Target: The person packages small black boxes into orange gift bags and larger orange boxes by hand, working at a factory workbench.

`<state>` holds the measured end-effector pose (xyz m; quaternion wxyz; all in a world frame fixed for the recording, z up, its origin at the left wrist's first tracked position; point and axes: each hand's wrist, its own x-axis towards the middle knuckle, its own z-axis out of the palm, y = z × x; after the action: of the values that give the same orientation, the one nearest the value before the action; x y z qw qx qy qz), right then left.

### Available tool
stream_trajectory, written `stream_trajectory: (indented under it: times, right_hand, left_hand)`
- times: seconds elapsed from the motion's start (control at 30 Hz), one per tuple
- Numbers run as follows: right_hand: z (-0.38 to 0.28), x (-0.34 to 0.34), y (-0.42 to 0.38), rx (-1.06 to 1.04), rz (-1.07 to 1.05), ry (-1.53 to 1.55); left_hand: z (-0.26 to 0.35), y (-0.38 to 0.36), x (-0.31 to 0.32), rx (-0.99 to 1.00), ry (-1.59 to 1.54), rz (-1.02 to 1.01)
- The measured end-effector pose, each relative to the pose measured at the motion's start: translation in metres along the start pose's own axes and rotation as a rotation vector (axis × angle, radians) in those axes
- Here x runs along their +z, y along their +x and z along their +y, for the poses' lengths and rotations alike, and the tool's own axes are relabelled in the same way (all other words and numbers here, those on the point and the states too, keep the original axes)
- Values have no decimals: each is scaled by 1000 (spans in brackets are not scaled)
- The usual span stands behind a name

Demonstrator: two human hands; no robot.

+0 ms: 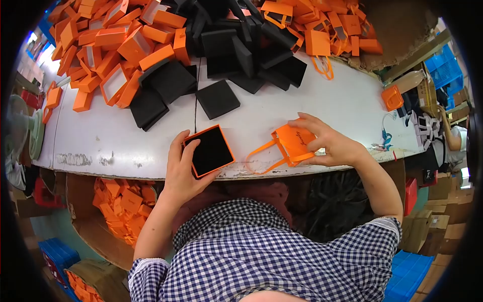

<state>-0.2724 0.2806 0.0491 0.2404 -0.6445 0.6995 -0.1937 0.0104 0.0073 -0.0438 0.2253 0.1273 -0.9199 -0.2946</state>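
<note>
My left hand (179, 170) grips a small orange box (233, 160) at the table's front edge, fingers along its left side and thumb near its lower corner. The box faces up without a lid, and a black pad (213, 151) fills it. To the right, my right hand (328, 142) is closed around a small orange gift bag (292, 142) with dark lettering, fingers on its top and thumb underneath. The bag's orange ribbon handle (261, 167) loops leftward onto the white table (241, 128).
Orange boxes (113, 38) are heaped at the back left, black pads (217, 99) in the middle, and orange gift bags (317, 43) at the back right. Below the table edge, a carton holds more orange pieces (126, 204). A fan (35, 133) stands left; another person's arm (445, 123) shows far right.
</note>
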Motion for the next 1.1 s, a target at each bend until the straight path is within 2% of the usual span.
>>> stream_trajectory:
  times: [0.13, 0.2, 0.33, 0.4, 0.43, 0.47, 0.5, 0.53, 0.57, 0.63, 0.73, 0.8, 0.83, 0.9, 0.97, 1.1]
  right_hand:
    - [6, 1, 1, 3, 0, -93]
    - [7, 6, 4, -17, 141, -29]
    - [18, 20, 12, -16, 283, -84]
    - [10, 30, 25, 57, 335, -149]
    - [8, 38, 30, 65, 380, -119]
    - [2, 41, 33, 188, 342, -1]
    - [12, 52, 38, -10, 486, -125]
    - [3, 47, 44, -91, 511, -177]
    - [-1, 45, 47, -130, 516, -56]
    - [-5, 42, 50, -136, 438, 93]
    - [-6, 30, 44, -203, 333, -38]
    - [-3, 24, 32, -128, 159, -228]
    - [-10, 24, 28, -135, 159, -227]
    - [-25, 26, 21, 197, 32, -214]
    - [-20, 37, 16, 277, 33, -208]
    - [-56, 44, 17, 242, 102, -400]
  left_hand:
    - [-1, 0, 1, 4, 19, 3]
    - [-2, 0, 1, 20, 18, 6]
    - [-4, -1, 4, 25, -4, 12]
    - [-4, -3, 3, -3, 13, 9]
    - [-7, -4, 4, 17, 17, 20]
    - [-8, -3, 2, 59, -24, 46]
    - [-9, -4, 0, 58, -57, 55]
    - [-11, -3, -5, 85, -52, 85]
    - [-14, -4, -8, 90, -50, 127]
    - [-23, -7, -19, 71, 24, 151]
    - [-35, -12, -29, 44, 59, 122]
    - [-37, -13, -27, 59, 52, 115]
    - [-37, -13, -27, 55, 58, 119]
    - [-34, -12, -26, 37, 76, 124]
    - [-35, -11, -26, 55, 50, 121]
    - [-36, -8, -28, 1, 22, 93]
